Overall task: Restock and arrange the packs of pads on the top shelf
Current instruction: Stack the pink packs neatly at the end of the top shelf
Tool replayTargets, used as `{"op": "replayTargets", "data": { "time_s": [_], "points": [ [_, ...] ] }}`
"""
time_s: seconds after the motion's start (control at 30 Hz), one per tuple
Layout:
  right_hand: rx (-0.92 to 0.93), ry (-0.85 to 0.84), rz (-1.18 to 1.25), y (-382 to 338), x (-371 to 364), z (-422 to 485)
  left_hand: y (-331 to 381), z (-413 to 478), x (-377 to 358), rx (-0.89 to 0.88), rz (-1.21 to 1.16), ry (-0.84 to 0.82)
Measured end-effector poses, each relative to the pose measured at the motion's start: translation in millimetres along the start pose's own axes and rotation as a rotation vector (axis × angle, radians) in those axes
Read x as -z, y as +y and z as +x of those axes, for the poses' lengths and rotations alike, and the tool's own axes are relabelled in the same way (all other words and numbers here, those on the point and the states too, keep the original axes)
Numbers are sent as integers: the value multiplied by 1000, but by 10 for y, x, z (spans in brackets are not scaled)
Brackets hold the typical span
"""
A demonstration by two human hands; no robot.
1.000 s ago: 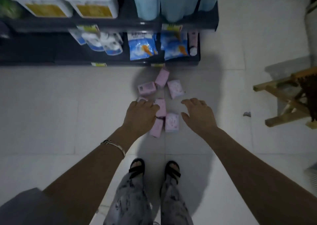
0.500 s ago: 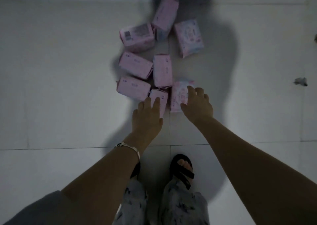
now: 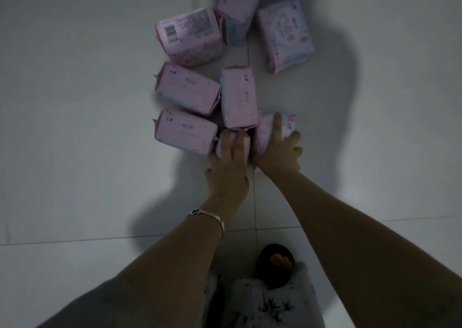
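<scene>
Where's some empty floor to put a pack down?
There is bare floor left of the packs, and more right of the pale pack. The middle is crowded: packs touch, and the left hand and right hand are on the nearest two.

Soft pink plastic-wrapped pad packs (image 3: 187, 91), faintly glossy, lie on smooth, matt-sheened pale floor tiles (image 3: 75, 102); a shiny metal bangle (image 3: 207, 214) sits lower centre.
</scene>
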State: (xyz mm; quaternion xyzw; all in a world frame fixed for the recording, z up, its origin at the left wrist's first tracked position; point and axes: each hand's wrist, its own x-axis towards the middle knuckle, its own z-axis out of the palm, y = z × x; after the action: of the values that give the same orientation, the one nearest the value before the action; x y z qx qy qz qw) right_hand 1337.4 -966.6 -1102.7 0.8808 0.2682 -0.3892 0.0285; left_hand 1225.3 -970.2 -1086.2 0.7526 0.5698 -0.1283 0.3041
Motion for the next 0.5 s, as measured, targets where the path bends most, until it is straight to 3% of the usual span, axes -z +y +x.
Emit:
{"op": "replayTargets", "data": {
  "time_s": [0.23, 0.5],
  "points": [
    [12, 8, 50, -9, 499, -483, 45, -94, 616, 3, -85, -112],
    [206, 142, 187, -394, 1500, -1335, 317, -438, 1990, -60, -161, -40]
  ]
}}
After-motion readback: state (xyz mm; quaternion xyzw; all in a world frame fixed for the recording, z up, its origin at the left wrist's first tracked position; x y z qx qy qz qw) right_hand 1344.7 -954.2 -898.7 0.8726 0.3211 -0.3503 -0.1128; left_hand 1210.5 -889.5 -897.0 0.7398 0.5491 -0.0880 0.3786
